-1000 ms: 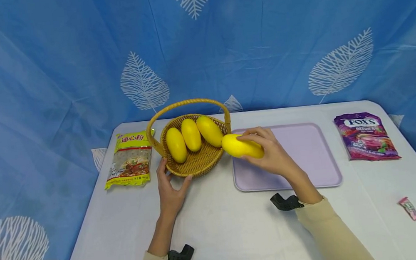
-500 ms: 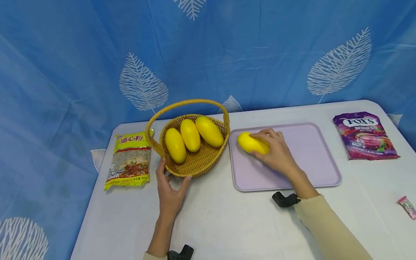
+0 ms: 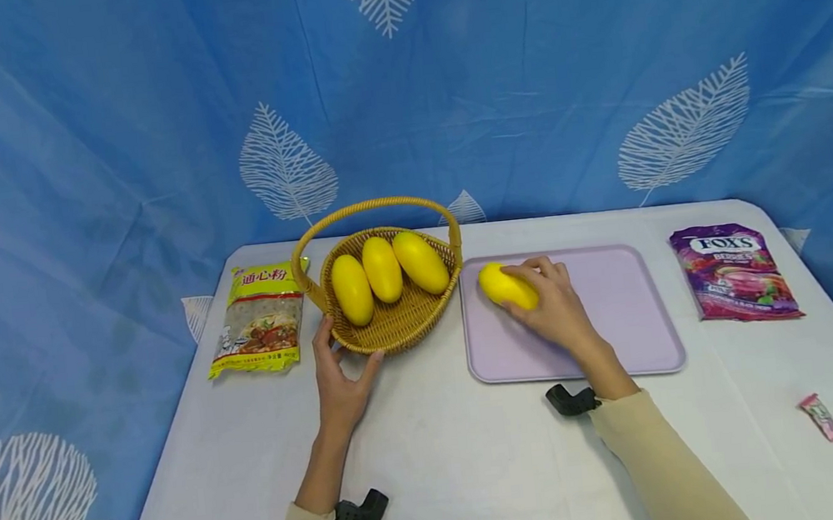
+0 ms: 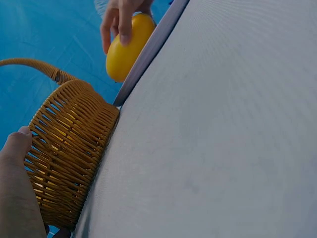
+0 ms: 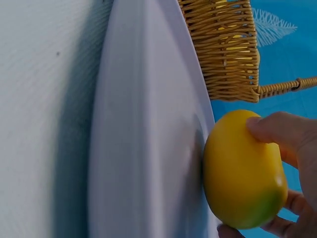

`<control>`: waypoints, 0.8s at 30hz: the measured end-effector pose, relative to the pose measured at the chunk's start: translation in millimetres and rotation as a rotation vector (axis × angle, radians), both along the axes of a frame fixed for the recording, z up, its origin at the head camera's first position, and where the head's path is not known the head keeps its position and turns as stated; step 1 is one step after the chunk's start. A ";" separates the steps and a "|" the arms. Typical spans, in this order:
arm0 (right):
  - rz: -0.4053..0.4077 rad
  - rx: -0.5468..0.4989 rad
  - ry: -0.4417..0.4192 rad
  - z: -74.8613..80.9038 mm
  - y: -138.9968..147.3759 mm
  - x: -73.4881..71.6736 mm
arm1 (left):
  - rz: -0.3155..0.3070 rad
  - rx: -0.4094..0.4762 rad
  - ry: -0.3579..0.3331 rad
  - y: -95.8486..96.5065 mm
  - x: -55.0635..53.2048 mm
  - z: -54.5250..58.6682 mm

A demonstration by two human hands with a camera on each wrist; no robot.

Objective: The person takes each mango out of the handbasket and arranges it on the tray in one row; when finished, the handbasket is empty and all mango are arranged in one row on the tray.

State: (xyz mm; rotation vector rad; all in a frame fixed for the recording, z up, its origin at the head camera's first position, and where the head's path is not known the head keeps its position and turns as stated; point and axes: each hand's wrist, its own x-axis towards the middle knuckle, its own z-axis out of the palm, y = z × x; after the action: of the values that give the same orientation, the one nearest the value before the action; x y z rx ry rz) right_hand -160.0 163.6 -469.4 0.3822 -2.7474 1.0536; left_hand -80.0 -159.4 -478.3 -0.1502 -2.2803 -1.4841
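From table centre, the basket (image 3: 401, 318) at eleven o'clock is rough woven wicker, yellow fruits (image 3: 420, 263) smooth, softly glossy, tray (image 3: 606, 317) at one smooth, matt, plastic-looking, food packet (image 3: 262, 318) at ten and FOX'S packet (image 3: 736, 273) at two glossy plastic film, table cover (image 3: 454, 457) matt cloth, backdrop (image 3: 493, 119) at twelve faintly shiny fabric.

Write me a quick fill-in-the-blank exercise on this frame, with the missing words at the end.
1. The basket contains ____ yellow fruits.
2. The right hand holds another fruit, while the left hand touches the ____.
3. The purple bag's large brand name reads ____.

Missing words: three; basket; FOX'S
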 end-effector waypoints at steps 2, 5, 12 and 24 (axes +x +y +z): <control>0.019 0.001 -0.038 0.9 0.1 1.8 | -0.001 -0.001 -0.001 0.3 0.0 0.1; 0.076 -0.014 -0.104 2.4 -0.4 4.5 | -0.002 -0.001 -0.001 0.4 0.1 0.2; 0.137 -0.021 -0.173 3.4 -7.6 9.0 | 0.008 -0.001 -0.011 0.3 1.0 0.4; 0.072 0.006 -0.182 6.0 -15.9 12.1 | -0.004 0.001 -0.008 -0.8 0.9 0.5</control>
State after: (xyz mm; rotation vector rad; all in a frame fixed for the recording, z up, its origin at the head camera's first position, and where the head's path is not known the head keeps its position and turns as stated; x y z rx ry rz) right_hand -147.9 147.7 -463.4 0.4075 -2.9164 1.1518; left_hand -79.1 -160.3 -477.8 -0.1484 -2.2865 -1.4904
